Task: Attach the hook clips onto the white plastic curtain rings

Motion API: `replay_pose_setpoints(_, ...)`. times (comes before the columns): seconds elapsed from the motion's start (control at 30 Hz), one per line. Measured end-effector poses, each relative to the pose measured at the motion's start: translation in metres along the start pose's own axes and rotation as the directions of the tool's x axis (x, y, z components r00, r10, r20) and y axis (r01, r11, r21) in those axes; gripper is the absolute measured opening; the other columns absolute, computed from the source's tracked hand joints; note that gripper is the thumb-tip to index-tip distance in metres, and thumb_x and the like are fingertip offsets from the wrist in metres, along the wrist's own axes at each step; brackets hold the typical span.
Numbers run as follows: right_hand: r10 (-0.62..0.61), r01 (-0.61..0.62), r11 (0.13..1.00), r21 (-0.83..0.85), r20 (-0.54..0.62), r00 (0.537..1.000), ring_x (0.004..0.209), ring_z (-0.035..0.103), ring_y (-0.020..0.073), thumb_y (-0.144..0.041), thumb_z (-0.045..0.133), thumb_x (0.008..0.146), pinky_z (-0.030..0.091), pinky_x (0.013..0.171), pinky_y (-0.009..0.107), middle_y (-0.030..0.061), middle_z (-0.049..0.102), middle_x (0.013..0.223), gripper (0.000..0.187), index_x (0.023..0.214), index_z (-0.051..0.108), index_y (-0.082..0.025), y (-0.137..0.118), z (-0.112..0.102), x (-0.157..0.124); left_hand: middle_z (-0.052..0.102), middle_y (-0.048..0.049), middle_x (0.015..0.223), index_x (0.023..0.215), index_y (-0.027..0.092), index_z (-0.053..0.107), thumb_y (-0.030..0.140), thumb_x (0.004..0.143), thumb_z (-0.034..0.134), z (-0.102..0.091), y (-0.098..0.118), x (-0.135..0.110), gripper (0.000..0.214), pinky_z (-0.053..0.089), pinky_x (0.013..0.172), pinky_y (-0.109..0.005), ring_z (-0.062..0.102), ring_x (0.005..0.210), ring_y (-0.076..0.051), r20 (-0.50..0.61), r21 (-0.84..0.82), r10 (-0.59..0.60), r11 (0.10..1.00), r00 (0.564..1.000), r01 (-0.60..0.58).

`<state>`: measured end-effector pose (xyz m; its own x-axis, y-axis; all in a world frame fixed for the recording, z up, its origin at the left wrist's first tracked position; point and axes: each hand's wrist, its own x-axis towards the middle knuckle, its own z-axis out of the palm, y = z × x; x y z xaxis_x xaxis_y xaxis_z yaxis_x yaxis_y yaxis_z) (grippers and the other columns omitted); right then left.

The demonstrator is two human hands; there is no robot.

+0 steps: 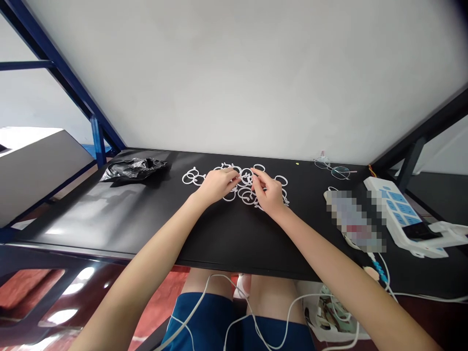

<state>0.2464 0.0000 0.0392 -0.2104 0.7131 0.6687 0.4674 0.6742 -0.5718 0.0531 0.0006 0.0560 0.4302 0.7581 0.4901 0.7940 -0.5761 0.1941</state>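
Between my two hands a white plastic ring point(242, 177) is raised over the pile, with fingertips pinched at both of its sides. My left hand point(219, 184) is closed at its left, and my right hand point(269, 193) is closed at its right with thumb and index finger together. Beneath and around them lie several more white rings with small stems point(248, 197) on the black tabletop point(226, 239). A small group of rings point(190, 176) lies left of my left hand, and a ring point(281, 180) rests just right of my right hand. My fingers hide part of the pile.
A crumpled black plastic bag point(134, 169) lies at the back left. To the right are eyeglasses point(340, 171), a blurred-out phone point(353, 222) with a cable, and a white power strip point(400, 209). A white wall point(234, 87) borders the table's back. White cables point(288, 317) cross my lap.
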Motion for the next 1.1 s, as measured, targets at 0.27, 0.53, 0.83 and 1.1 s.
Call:
replay_pose_setpoints(0.27,0.008,-0.008,1.000,0.000,0.003,1.000,0.051,0.058,0.0127,-0.031,0.044,0.095,0.048,0.056,0.026,0.0013,0.064,0.061,0.033,0.113,0.065,-0.015,0.0000,-0.0007,-0.0003,0.065,-0.0028,0.081,0.090,0.018,0.063,0.032,0.095,0.044,-0.0003,-0.0002,0.0003,0.024,0.032,0.054,-0.022,0.057,0.067,-0.012,0.008,0.008,-0.011,1.000,1.000,0.011)
replay_pose_setpoints(0.53,0.004,-0.004,1.000,-0.006,0.010,1.000,0.051,0.059,0.0128,-0.030,0.044,0.094,0.048,0.057,0.027,0.0007,0.065,0.061,0.032,0.115,0.064,-0.015,0.0014,0.0009,0.0001,0.065,-0.0041,0.083,0.093,0.018,0.064,0.032,0.095,0.042,-0.0010,0.0006,0.0002,0.026,0.033,0.054,-0.022,0.058,0.068,-0.013,0.009,0.005,-0.007,1.000,1.000,0.007)
replay_pose_setpoints(0.83,0.009,-0.009,1.000,0.000,0.017,1.000,0.052,0.059,0.0125,-0.029,0.045,0.094,0.047,0.057,0.026,0.0005,0.063,0.060,0.032,0.114,0.064,-0.014,0.0016,0.0011,-0.0001,0.065,-0.0043,0.087,0.098,0.018,0.065,0.031,0.097,0.041,-0.0014,0.0008,0.0003,0.027,0.035,0.056,-0.022,0.058,0.069,-0.013,0.016,0.019,-0.021,1.000,1.000,0.020)
replay_pose_setpoints(1.1,0.007,-0.007,1.000,-0.001,0.017,1.000,0.051,0.056,0.0117,-0.027,0.046,0.093,0.046,0.056,0.026,0.0000,0.062,0.061,0.030,0.112,0.065,-0.014,0.0027,0.0004,0.0012,0.064,-0.0049,0.088,0.097,0.018,0.065,0.032,0.096,0.042,-0.0032,-0.0008,0.0010,0.026,0.035,0.057,-0.022,0.057,0.066,-0.012,-0.004,0.021,-0.058,0.998,0.998,0.058)
